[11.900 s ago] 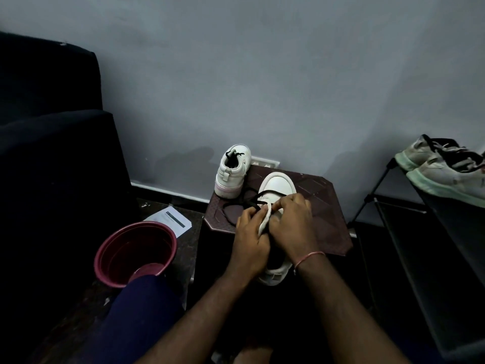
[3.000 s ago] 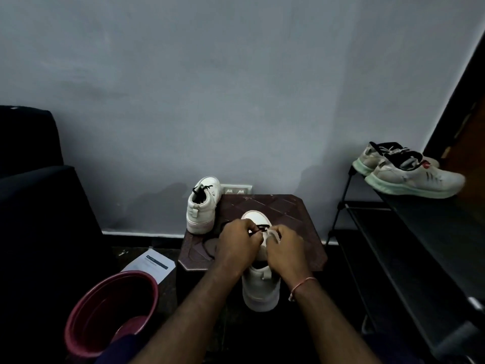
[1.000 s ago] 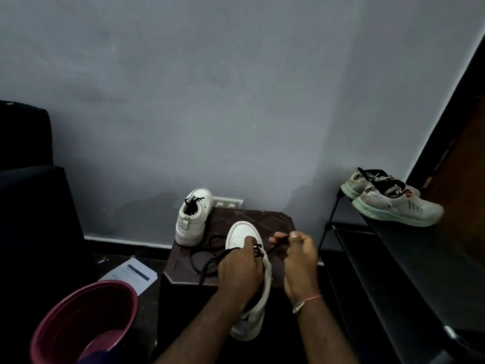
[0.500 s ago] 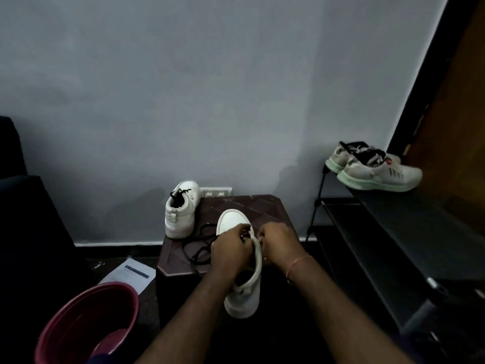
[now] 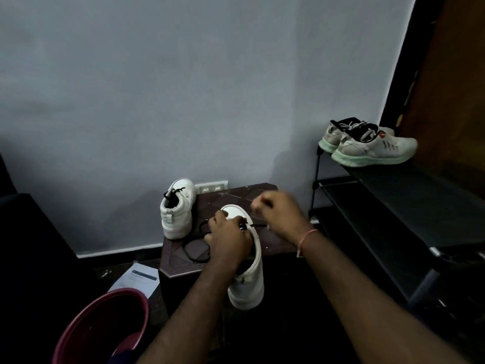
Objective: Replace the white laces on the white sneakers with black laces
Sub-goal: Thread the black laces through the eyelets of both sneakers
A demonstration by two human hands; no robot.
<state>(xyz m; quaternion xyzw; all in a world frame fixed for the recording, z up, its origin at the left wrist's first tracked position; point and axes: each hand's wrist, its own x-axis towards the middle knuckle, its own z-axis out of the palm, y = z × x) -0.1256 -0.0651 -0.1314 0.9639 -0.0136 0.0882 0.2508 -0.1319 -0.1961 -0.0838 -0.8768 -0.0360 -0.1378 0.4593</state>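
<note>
While half on stool (image 5: 179, 258), sneaker (image 5: 249, 281) in left grip (image 5: 228, 238).

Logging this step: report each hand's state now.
Left hand: grips the sneaker.
Right hand: fingers curled, blurred; cannot tell whether it holds the lace.

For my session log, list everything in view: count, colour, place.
stool: one, brown, against the wall
far sneaker: one, white, stool's back left corner
near sneaker: one, white, overhanging stool's front edge
black lace: one, loose on stool beside near sneaker
rack: one, black, right
running shoes: two, pale, green soles, atop rack
basin: one, maroon, floor, lower left
paper: one, white, floor beside stool
socket plate: one, white, wall behind stool
left hand: one, grips near sneaker's lacing area
right hand: one, curled, blurred, beside sneaker's toe
</note>
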